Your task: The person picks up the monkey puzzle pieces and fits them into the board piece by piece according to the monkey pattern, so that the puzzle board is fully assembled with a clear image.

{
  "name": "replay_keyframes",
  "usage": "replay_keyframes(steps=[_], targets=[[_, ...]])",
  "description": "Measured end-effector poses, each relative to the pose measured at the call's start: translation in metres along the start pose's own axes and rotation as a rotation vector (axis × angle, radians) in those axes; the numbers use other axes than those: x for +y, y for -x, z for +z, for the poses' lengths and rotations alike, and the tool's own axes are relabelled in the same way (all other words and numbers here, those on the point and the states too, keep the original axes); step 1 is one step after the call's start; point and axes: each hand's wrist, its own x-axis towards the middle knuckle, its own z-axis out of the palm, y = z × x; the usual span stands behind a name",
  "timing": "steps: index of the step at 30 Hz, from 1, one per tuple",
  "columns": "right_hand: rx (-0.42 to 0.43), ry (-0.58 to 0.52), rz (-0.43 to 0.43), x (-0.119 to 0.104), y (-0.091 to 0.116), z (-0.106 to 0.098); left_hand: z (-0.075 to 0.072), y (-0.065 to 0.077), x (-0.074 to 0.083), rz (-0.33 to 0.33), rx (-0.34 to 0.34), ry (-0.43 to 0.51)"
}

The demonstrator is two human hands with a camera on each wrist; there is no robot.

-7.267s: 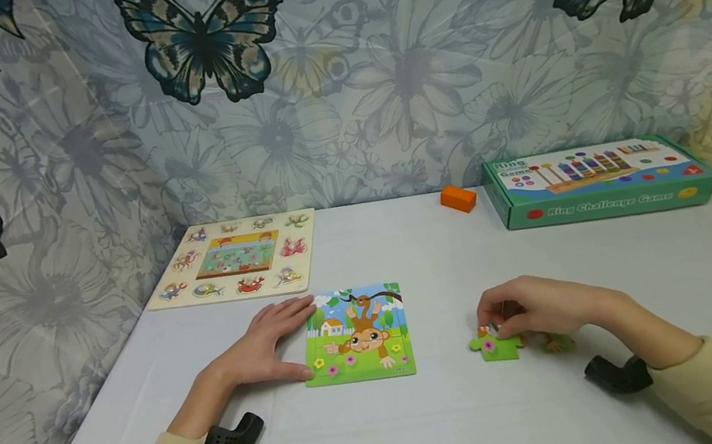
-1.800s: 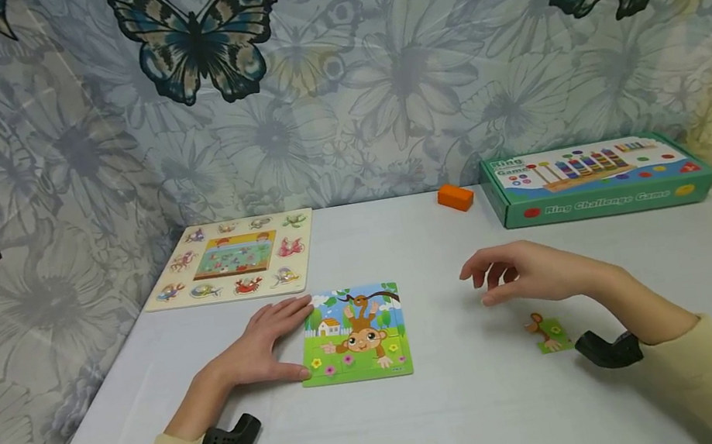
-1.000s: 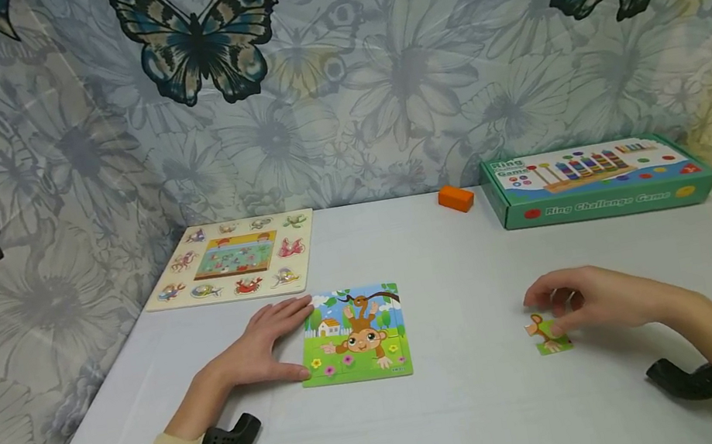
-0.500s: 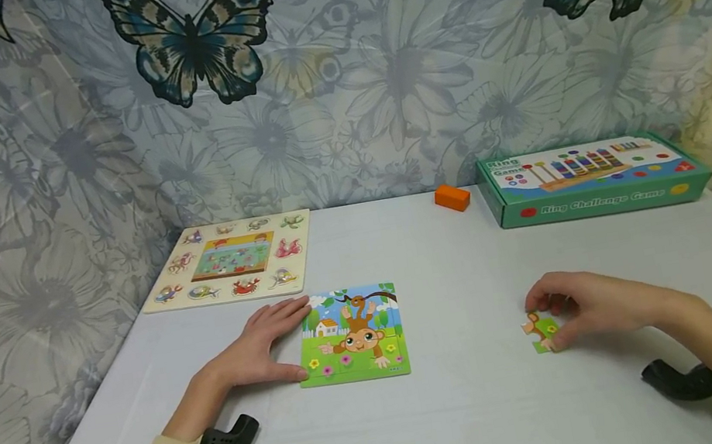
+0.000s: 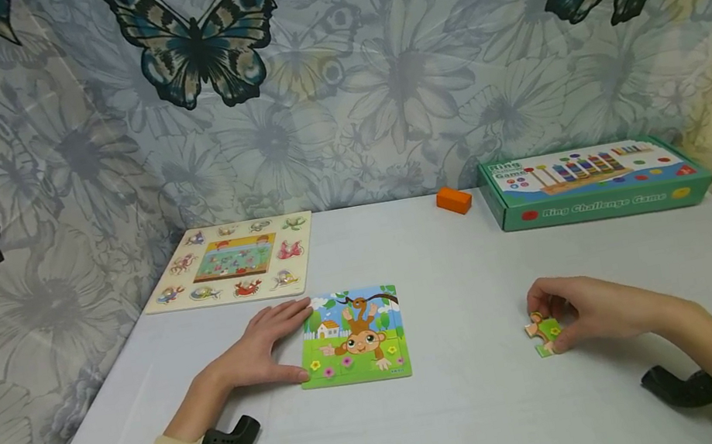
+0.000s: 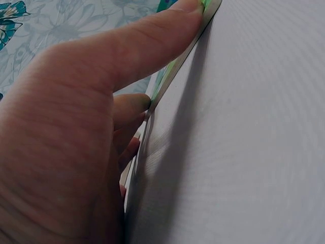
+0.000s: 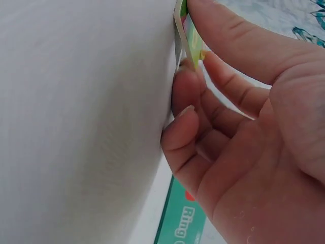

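In the head view a square monkey jigsaw puzzle (image 5: 352, 337) lies flat on the white table. My left hand (image 5: 259, 352) rests at its left side, fingers and thumb spread, with fingertips on its upper left corner and thumb at its lower left. The left wrist view shows the thumb (image 6: 152, 40) against the board's thin edge. On the right, my right hand (image 5: 596, 305) pinches a small green jigsaw piece (image 5: 547, 330) printed with a brown ear and a yellow flower. Its thumb and fingers cover the piece's right side. The right wrist view shows the piece (image 7: 192, 43) tilted between thumb and fingers.
A cream board with sea animal pictures (image 5: 174, 302) lies at the back left. An orange block (image 5: 454, 200) sits at the back, beside a green Ring Challenge Game box (image 5: 600, 204). Patterned cloth (image 5: 404, 88) hangs behind the table (image 5: 458, 409).
A green piece with a pink flower has left its earlier spot on the right. My right hand has since moved right and toward me, and now pinches the ear piece. The left hand stays put.
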Motion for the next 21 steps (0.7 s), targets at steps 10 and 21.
replay_keyframes(steps=[10,21], targets=[[-0.01,-0.031,-0.024,0.0013,0.0009,-0.0021,0.0015,0.0004,0.0004,0.007,0.004,0.011],[-0.015,-0.074,-0.086,-0.0019,-0.0031,-0.0075,0.0016,0.0007,-0.0018,0.014,0.011,0.006]])
